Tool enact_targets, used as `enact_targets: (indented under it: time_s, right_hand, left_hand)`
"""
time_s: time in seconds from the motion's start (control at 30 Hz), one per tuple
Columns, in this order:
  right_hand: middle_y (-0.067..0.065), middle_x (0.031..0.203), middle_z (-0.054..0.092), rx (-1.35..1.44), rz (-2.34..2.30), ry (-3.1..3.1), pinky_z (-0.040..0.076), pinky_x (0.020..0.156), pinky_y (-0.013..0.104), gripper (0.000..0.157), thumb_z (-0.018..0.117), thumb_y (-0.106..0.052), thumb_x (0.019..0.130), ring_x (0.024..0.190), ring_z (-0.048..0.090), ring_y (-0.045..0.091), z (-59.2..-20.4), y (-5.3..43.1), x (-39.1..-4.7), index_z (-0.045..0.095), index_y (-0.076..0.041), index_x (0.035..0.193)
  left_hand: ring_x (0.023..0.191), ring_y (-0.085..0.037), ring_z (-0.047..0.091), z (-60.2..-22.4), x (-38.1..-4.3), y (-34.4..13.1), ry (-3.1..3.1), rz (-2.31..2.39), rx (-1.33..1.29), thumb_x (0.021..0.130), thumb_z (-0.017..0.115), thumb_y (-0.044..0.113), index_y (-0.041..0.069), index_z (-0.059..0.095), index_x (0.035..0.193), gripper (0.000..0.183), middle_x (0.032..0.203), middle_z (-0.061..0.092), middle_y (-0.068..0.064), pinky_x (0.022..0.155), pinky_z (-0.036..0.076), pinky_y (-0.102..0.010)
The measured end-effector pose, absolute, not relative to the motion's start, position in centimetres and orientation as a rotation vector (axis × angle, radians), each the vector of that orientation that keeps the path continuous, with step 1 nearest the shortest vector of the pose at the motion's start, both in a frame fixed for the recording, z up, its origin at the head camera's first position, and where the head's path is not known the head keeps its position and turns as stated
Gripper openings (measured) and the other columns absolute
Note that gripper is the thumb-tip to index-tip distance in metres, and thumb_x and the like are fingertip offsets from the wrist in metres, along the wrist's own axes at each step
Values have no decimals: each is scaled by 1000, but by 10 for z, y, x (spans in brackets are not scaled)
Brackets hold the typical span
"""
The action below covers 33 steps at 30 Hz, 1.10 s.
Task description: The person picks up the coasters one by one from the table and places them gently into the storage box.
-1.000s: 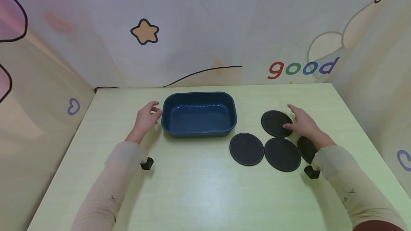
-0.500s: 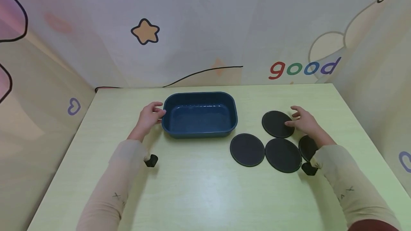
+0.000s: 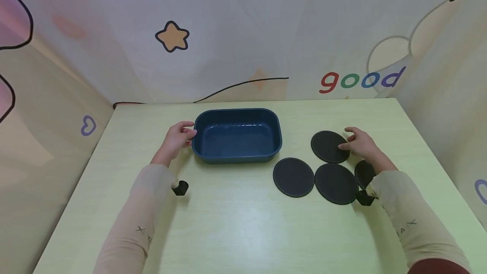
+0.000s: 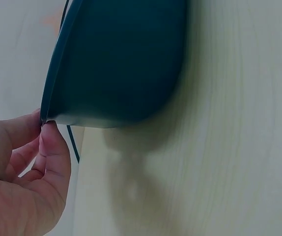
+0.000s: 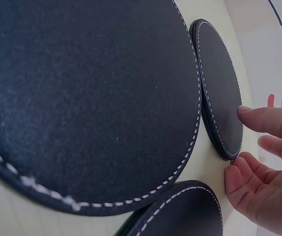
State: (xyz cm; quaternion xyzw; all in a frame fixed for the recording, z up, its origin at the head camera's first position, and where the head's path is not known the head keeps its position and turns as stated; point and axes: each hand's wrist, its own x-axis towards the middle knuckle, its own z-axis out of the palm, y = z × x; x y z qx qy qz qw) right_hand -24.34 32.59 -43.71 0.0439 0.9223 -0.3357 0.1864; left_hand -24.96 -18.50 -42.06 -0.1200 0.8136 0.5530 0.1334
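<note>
A dark blue rectangular baking dish [image 3: 236,138] stands at the back of the table. My left hand [image 3: 177,138] pinches its left end; in the left wrist view, thumb and finger meet at the rim [image 4: 46,101]. Round black coasters with white edge stitching lie to the right. At the farthest coaster [image 3: 328,146], my right hand [image 3: 363,145] has its thumb over the right edge and its curled fingers against the side, as the right wrist view shows. Close by lie a left coaster [image 3: 294,177], a middle one [image 3: 336,183] and a right one [image 3: 364,174], partly hidden by the sleeve.
The pale wooden table [image 3: 243,227] ends at a printed cloth backdrop [image 3: 236,41] behind the dish. A small black wrist device [image 3: 181,188] hangs at the left cuff, and another wrist device [image 3: 365,198] overlaps the coasters.
My left hand has moved slightly right onto the dish's rim. The right hand's fingers have drawn in and curled at the far coaster's edge. Dish and coasters lie as before.
</note>
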Motion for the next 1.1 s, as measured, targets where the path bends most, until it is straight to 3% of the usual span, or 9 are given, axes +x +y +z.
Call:
enact_targets:
  time_s: [0.4,0.7,0.83,0.93,1.1]
  right_hand:
    - [35,121,36,54,-884,2649,38,86,52,70,60,-17,83,106,40,46,-441,327,-244,21,7,136]
    - [37,125,34,66,-889,2609,35,91,53,58,57,-17,84,110,38,47,-441,326,-246,30,10,128]
    - [34,122,36,84,-877,2596,37,88,50,55,58,-18,84,106,39,43,-441,327,-250,34,12,123]
    - [30,112,39,108,-862,2588,38,78,41,51,60,-19,83,96,39,37,-440,327,-252,36,12,116]
    - [20,97,39,141,-844,2580,33,66,30,43,61,-19,81,85,38,29,-437,325,-254,40,9,105]
  left_hand:
    - [70,-6,51,-422,-252,-186,2287,1662,-372,91,51,15,8,38,132,44,99,48,-4,60,47,-15]
    - [72,-8,51,-422,-253,-187,2263,1668,-391,91,50,16,10,37,133,44,100,47,-4,62,46,-17]
    - [73,-9,52,-422,-253,-188,2260,1667,-388,91,50,16,10,37,133,44,101,47,-4,62,46,-16]
    - [76,-11,51,-422,-253,-187,2258,1659,-397,91,50,16,10,37,133,44,102,47,-5,62,46,-16]
    - [78,-13,51,-422,-253,-187,2262,1641,-412,91,50,18,11,37,133,44,104,47,-6,63,46,-16]
